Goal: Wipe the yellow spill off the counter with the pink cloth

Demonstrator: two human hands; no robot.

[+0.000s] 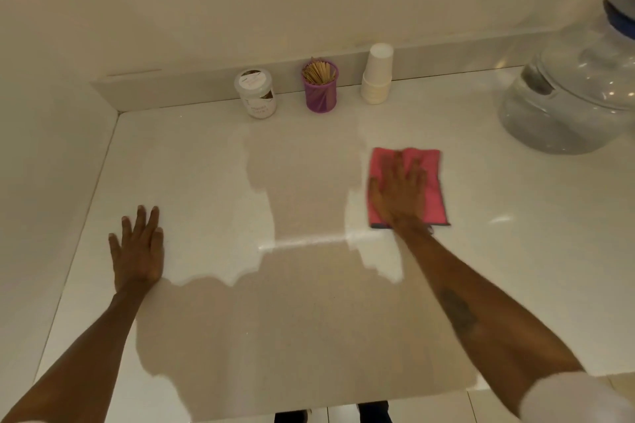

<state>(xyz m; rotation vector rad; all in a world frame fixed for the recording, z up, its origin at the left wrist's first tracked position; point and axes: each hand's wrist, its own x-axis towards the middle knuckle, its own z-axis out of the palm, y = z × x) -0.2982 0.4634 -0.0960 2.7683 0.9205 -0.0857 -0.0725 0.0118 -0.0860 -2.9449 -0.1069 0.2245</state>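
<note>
Pink cloth (429, 182) lies flat on the white surface (192, 161), right of centre, folded into a rough rectangle with a dark hem along its near edge. Right hand (400, 194) presses down on it, palm flat, fingers (412, 168) spread and extended toward the wall — not curled around the fabric, simply lying on top of it. The hand and the far edge of the cloth are blurred. Left hand (137, 251) rests palm-down on the bare surface well apart from the cloth, on the left side, fingers straight and slightly fanned, holding nothing.

No yellow mark can be made out on the surface; between the two arms the top shows only a broad dull shadow and glossy reflections, so I cannot tell where the spill is.

Along the low back ledge stand three things in a row: a white-lidded jar (257, 93) with a printed label, a purple mesh cup (321, 86) full of wooden sticks, and a stack of white paper cups (377, 75) turned upside down. At the far right sits a large clear water bottle (563, 103), its rounded body resting on the surface near the cloth's corner but apart from it. A white sleeve (584, 398) shows at the right forearm, bottom edge of the view.
</note>
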